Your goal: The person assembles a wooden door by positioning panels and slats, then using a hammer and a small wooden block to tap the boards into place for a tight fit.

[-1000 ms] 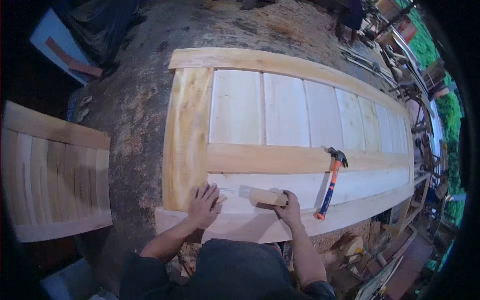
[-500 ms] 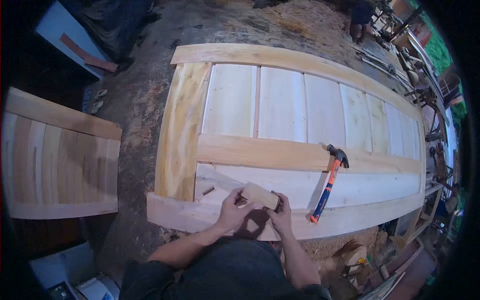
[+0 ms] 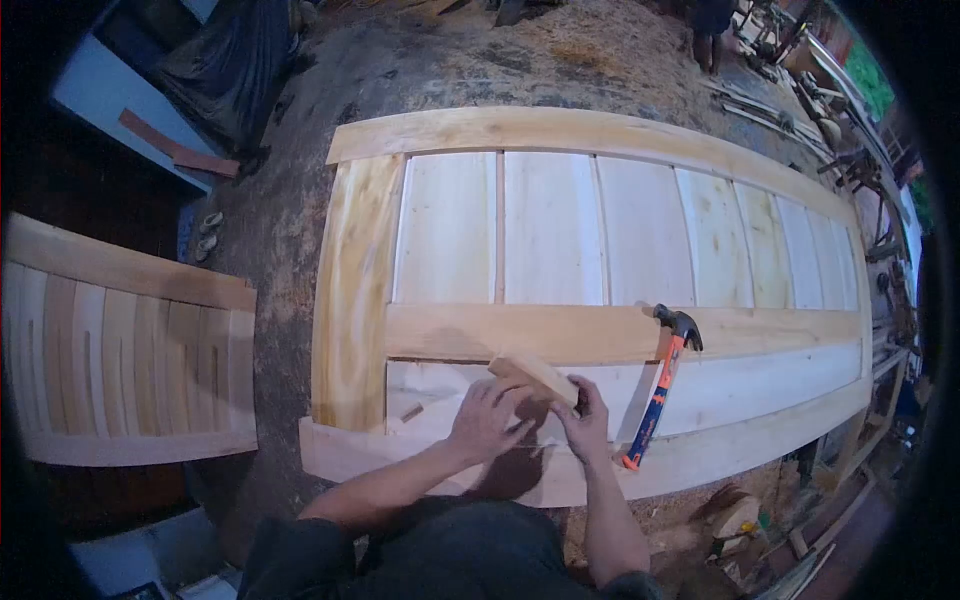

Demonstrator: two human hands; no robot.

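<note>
Spanning most of the view, a large wooden door panel [image 3: 590, 240] lies flat on the sawdust-covered ground [image 3: 290, 210], built of pale vertical slats inside a darker frame with a cross rail [image 3: 520, 330] just beyond the fingers. A second slatted panel [image 3: 130, 360] lies well to the left of the left hand. A claw hammer [image 3: 662, 385] with an orange and blue handle rests just to the right of the right hand, untouched.

A small wood block [image 3: 533, 375] is held by both hands over the lower board, close to the cross rail. The step in hand appears to be the positioning of this block against the panel; the next move would call for the block to be steadied and the hammer taken up.

The left hand [image 3: 487, 420] is curled over the near end of the block, fingers closed on it. The right hand [image 3: 585, 420] pinches the far end, though its grip is partly hidden. A small wood chip [image 3: 411, 411] lies left of the left fingers.
</note>
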